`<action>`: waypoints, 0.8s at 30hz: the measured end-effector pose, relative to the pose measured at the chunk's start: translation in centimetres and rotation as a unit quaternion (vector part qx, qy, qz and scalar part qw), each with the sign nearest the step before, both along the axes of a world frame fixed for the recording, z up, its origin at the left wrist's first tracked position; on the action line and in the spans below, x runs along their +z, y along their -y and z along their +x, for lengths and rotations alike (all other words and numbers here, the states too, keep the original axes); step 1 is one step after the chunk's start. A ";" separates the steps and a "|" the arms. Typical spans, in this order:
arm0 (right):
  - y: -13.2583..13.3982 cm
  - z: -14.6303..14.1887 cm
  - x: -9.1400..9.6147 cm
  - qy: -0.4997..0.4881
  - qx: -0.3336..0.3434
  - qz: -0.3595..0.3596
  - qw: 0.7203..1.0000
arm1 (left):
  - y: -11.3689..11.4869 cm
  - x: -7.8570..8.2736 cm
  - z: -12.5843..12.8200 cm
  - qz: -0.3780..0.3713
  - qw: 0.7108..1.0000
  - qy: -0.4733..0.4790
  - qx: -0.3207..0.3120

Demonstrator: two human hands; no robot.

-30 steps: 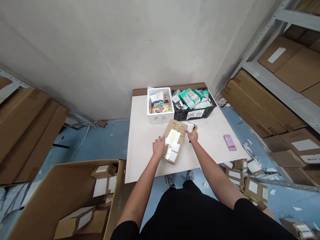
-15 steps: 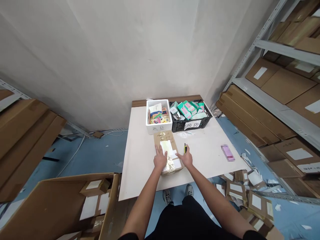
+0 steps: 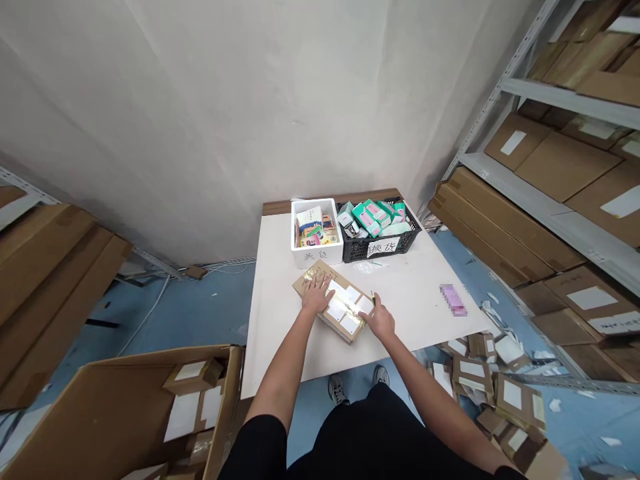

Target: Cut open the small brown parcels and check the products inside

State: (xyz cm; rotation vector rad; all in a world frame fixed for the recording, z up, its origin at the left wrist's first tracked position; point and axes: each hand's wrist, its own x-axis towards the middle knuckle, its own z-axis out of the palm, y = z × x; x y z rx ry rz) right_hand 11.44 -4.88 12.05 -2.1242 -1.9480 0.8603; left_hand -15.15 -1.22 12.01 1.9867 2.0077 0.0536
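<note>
A taped cardboard box (image 3: 345, 325) lies slantwise on the white-topped table (image 3: 273, 313), with white labels and shiny tape on top. Spread flat on its upper left part is my left hand (image 3: 317, 293), pressing on the cardboard. At the box's right end, my right hand (image 3: 381, 320) has its fingers closed around a yellow and black box cutter (image 3: 373, 298), which points up and away from me. The thumb of that hand touches the box's edge. Whether the cutter's blade is out is too small to see.
Behind the box stand a white foam box (image 3: 316, 257) of packets and a black crate (image 3: 356, 251) of green cartons. A blurred pink item (image 3: 453, 300) lies right. A large open carton (image 3: 150, 357) stands left; loose parcels (image 3: 473, 377) cover the floor right, beside loaded shelves (image 3: 545, 197).
The cardboard box has turned from nearly upright to a slant, its far end swinging left. My left hand has moved up it slightly, and my right hand has shifted a little right with the box cutter.
</note>
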 end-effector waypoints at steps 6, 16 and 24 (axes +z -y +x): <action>-5.1 1.3 -0.7 -0.010 -0.076 -0.002 0.997 | 3.0 -2.3 3.0 -0.042 0.990 -0.041 0.129; -8.7 2.0 0.6 -0.079 -0.102 0.057 0.990 | 4.5 -1.8 7.4 0.061 0.996 0.018 0.066; -6.1 6.2 0.8 -0.094 -0.012 -0.056 0.994 | 4.1 -4.6 7.7 0.091 0.995 0.029 0.038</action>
